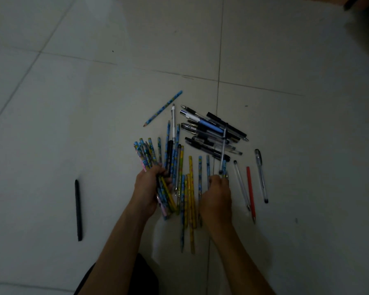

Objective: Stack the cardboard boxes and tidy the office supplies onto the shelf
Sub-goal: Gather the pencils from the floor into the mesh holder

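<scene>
Currently on the gathering step. Left hand (149, 188) grips a bundle of patterned pencils (145, 152), fingers curled tight round its middle, the far ends fanning out beyond the fist. Right hand (216, 194) has its fingers curled and pinches the near end of a clear-barrelled pen (223, 145), whose barrel crosses the heap of dark pens (209, 133). Cannot tell whether a blue pencil shares that pinch.

Loose pencils (190, 188) lie roughly parallel on the floor (73, 103) between the two hands. Red pen (250, 192) lies just right of the right hand; black marker (78, 209) lies well apart to the left. No shelf or boxes in view.

Judgement: keep kinds apart, so only pencils join the left bundle and the pen goes with the pens. Tap the fanned ends level on the floor before adding more, or the bundle may spill.
</scene>
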Available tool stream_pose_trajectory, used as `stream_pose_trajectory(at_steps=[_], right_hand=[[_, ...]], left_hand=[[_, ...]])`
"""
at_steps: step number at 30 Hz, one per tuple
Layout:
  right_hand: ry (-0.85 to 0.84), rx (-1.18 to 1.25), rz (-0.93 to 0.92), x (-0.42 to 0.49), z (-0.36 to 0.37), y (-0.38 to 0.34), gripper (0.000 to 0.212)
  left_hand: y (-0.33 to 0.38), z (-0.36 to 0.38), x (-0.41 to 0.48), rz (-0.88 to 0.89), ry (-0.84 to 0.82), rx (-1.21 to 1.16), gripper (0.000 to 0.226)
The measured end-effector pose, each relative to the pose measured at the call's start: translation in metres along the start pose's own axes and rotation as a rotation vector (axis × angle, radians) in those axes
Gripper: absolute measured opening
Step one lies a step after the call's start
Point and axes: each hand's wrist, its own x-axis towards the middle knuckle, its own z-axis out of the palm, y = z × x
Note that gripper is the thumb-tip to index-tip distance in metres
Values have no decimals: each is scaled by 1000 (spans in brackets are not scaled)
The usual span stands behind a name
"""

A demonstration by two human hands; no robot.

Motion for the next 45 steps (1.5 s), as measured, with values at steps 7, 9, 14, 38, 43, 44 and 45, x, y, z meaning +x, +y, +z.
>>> stream_pose_trajectory(at_steps=[7,9,14,38,43,44,45], right_hand=[[-201,77,132,-14,-9,-6,28],[-188,72,118,-21,-6,-13,48],[-168,-56,105,-24,5,-26,69],[42,-168,78,-9,24,-27,30],[69,-141,46,-3,29,-16,38],[80,-155,29,-3,23,-15,32],[52,-126,42,-2,17,-16,22]], left_hand=[[-1,-6,-4,5,70,-22,18],[-3,-3,-5,18,81,6,17],[-3,-1,-6,45,113,38,16],[-4,-1,4,41,104,127,17],[-4,1,6,36,79,143,20],[-5,2,6,36,73,144,21],[-5,2,5,39,67,144,21]])
